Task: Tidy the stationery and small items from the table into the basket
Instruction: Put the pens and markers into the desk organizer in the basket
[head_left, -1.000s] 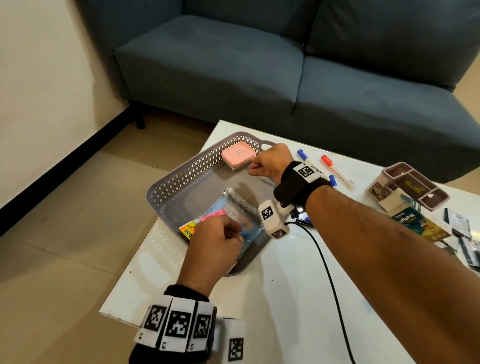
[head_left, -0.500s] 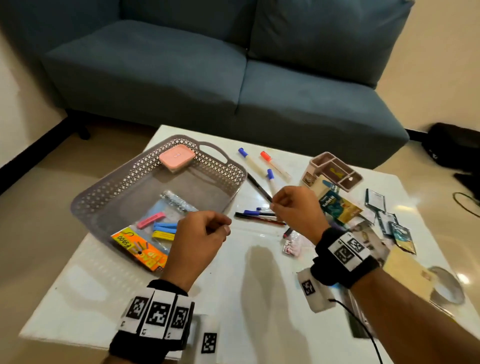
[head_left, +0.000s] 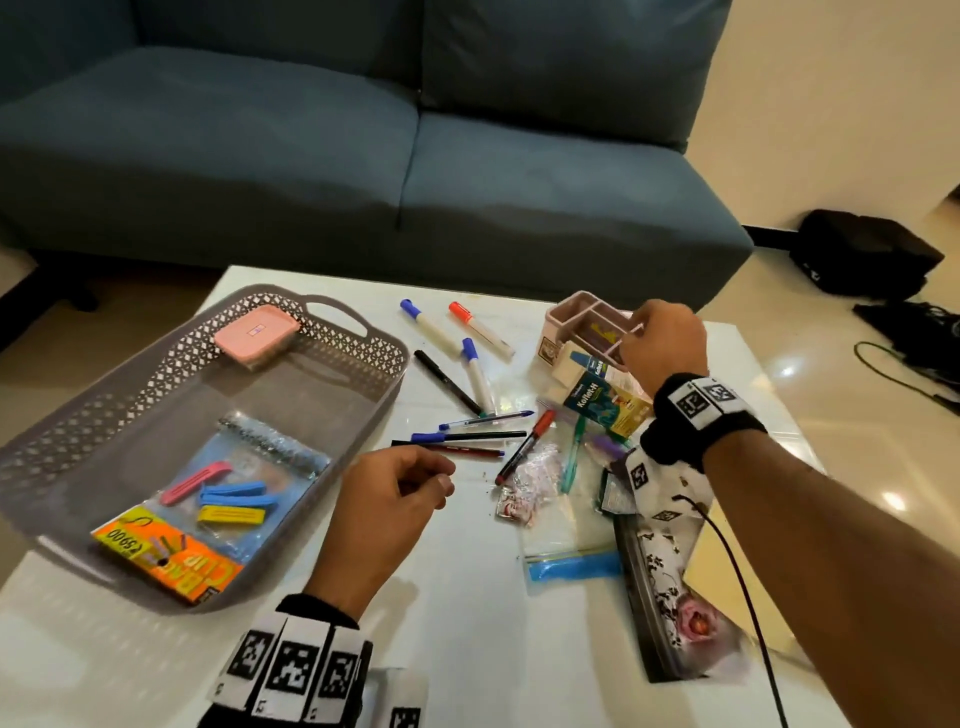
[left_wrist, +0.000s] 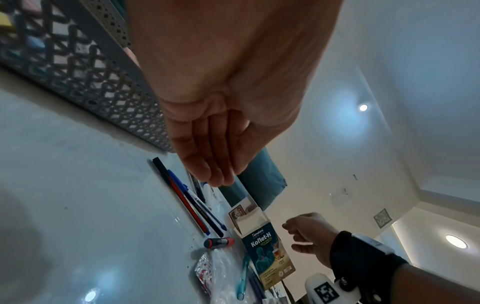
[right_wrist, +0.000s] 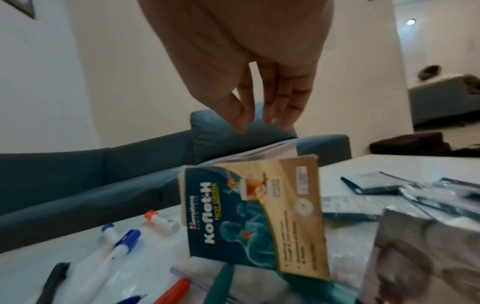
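A grey lattice basket (head_left: 332, 364) sits on the left of the white worktop (head_left: 467, 623), its near corner cut off by the left edge of the head view. Inside lie one pink case (head_left: 257, 332) and one clear packet of clips (head_left: 234, 499); four clips show, one pink, two blue, one yellow.

To the right of the basket three white markers (head_left: 480, 371) point away toward the sofa (head_left: 363, 156), and several thin pens (head_left: 467, 441) lie mostly crosswise; their exact count is hard to make out.

The right hand (head_left: 662, 345) hovers at a pink divided organiser (head_left: 587, 322), fingers curled; whether it touches is unclear. A Koflet-H box (head_left: 605, 402) lies beside it.

The left hand (head_left: 387, 509) hovers over the worktop, loosely curled, holding nothing.
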